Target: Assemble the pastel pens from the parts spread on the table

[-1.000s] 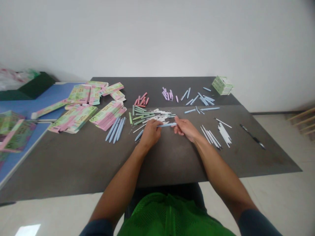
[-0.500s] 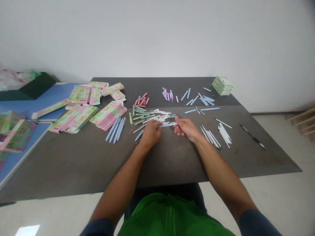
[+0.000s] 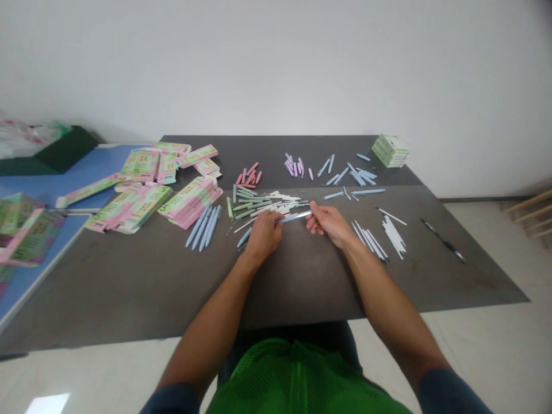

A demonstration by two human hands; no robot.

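Observation:
Both my hands hold one light blue pen point(image 3: 294, 217) just above the dark table point(image 3: 302, 276). My left hand point(image 3: 264, 234) is closed round its left end. My right hand point(image 3: 328, 223) pinches its right end. Right behind the pen lies a mixed heap of green and white pen parts point(image 3: 263, 202). A row of several blue pen barrels point(image 3: 203, 225) lies to the left of my left hand. White refills point(image 3: 379, 236) lie in two bunches to the right of my right hand.
Pink and green flat cartons point(image 3: 146, 195) are piled at the left. Pink caps point(image 3: 249, 174), purple caps point(image 3: 294, 167) and blue parts point(image 3: 351, 175) lie farther back. A small box point(image 3: 390, 149) stands at the far right corner, a black pen point(image 3: 444, 241) near the right edge.
The right end of the blue pen has tipped up a little and my right hand has shifted slightly back. My left hand has stayed put.

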